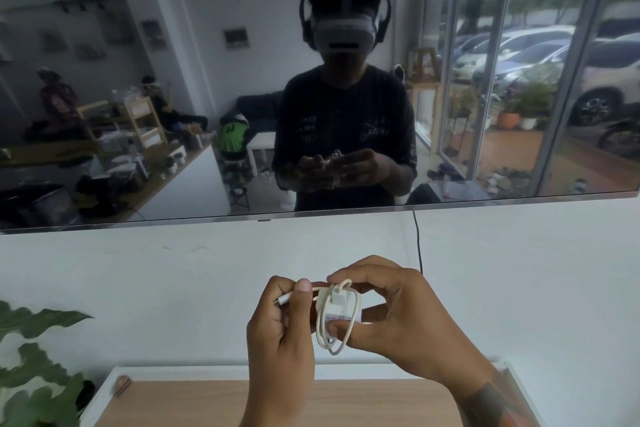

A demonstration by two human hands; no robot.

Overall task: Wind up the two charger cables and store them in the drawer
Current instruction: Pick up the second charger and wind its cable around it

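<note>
Above the wooden top (221, 402), both hands' fingers (341, 328) around the coiled charger cable (334, 319).

- A wide dark screen (173, 80) hangs on a white wall (138, 288), mirroring a daylit room with tall windows.
- A thin black cord (418, 243) drops below it.
- A wood-topped cabinet (207, 402) stands beneath.
- Green leaves (31, 357), probably a houseplant, sit at the left.

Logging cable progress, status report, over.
Left hand pinching cable end plug. Right hand gripping white charger, cable looped around it. Drawer not seen; nothing in the way.
</note>
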